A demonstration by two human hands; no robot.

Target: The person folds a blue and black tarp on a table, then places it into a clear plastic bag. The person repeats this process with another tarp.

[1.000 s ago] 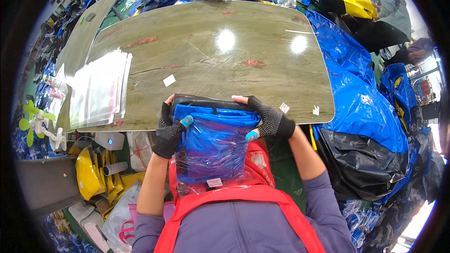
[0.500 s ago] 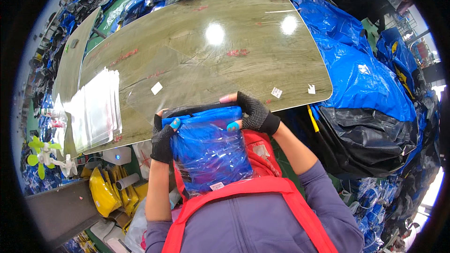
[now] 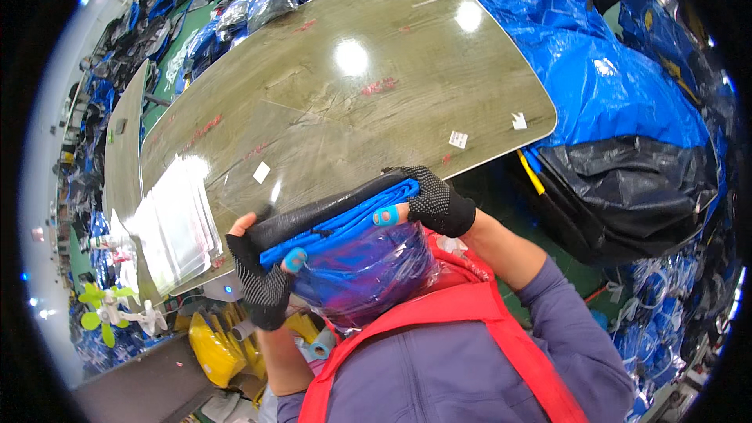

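Between my hands is a folded blue and black tarpaulin [image 3: 345, 215] inside a clear plastic bag [image 3: 368, 274], held against my front just below the table's near edge. My left hand [image 3: 262, 274], in a black dotted fingerless glove, grips the bundle's left end, thumb on the near side. At the right end my right hand [image 3: 435, 202], gloved the same way, pinches the top fold with its thumb on the near face. Both thumbs carry blue wraps. The bag's clear upper part [image 3: 294, 149] appears to lie spread over the table beyond the bundle.
The wood-patterned table [image 3: 446, 55] bears a stack of clear bags [image 3: 176, 223] at left and small white labels [image 3: 458, 139]. A green fan [image 3: 102, 309] and yellow folded pieces [image 3: 211, 348] are at lower left. Big blue and black tarpaulins [image 3: 627, 196] are heaped at right.
The bundle has tipped so its folded black and blue top edge shows more, and it now slants up to the right. My left hand has moved lower; the whole view has shifted slightly.
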